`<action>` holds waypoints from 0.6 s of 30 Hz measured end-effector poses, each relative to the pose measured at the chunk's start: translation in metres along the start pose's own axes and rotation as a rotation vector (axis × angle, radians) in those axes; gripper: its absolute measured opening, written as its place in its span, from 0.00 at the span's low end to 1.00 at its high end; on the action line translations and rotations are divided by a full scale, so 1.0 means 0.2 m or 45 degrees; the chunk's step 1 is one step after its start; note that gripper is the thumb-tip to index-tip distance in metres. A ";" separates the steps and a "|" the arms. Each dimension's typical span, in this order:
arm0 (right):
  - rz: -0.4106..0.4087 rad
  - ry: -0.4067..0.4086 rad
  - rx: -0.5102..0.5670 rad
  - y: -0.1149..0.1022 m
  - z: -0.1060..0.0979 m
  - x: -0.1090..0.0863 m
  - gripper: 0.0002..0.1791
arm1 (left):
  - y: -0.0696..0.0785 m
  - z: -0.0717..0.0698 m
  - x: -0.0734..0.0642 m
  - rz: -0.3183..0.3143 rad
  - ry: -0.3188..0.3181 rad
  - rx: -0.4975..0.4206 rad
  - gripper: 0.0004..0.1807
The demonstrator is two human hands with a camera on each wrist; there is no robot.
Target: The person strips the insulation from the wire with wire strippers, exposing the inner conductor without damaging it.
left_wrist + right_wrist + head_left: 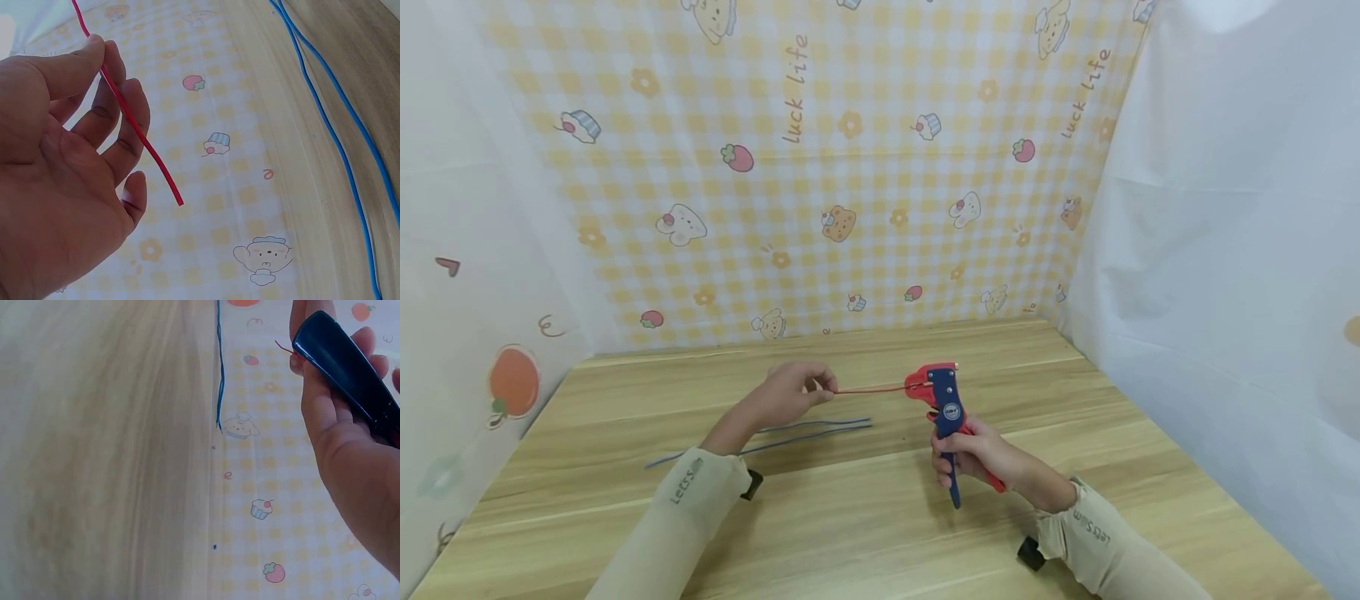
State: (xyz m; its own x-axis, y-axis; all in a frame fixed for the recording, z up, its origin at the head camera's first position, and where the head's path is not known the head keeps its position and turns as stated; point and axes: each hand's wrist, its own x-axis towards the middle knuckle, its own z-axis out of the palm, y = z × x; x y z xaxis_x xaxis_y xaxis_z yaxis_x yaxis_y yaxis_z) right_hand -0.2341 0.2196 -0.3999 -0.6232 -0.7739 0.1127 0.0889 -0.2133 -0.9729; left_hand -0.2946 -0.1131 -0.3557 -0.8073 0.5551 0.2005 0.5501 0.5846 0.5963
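Note:
Between thumb and fingertips my left hand pinches a thin red wire, whose loose end hangs past the palm in the left wrist view. The wire runs nearly level to the head of a wire stripper, its far end at the tool's red jaw. My right hand grips the stripper by its blue and red handles, the head pointing up. In the right wrist view the dark blue handle lies across the fingers and hides part of them.
Blue wires lie on the wooden table, below and partly behind the left forearm. Small dark specks dot the tabletop. A checked cloth hangs at the back, with white sheets at the sides.

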 end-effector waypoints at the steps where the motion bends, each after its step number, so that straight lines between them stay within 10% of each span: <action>1: -0.014 -0.010 0.011 0.00 0.00 0.00 0.05 | 0.00 0.00 0.00 -0.004 0.001 0.001 0.03; 18: 0.137 0.174 -0.041 0.03 0.07 -0.02 0.05 | 0.00 0.00 0.00 0.029 0.030 0.040 0.03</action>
State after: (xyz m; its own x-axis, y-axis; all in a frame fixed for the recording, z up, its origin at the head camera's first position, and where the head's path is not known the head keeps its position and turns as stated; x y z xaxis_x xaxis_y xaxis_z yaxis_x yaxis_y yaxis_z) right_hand -0.2204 0.2121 -0.4025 -0.7113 -0.7026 -0.0186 0.1371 -0.1128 -0.9841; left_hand -0.2945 -0.1128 -0.3561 -0.7990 0.5547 0.2324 0.5747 0.5902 0.5669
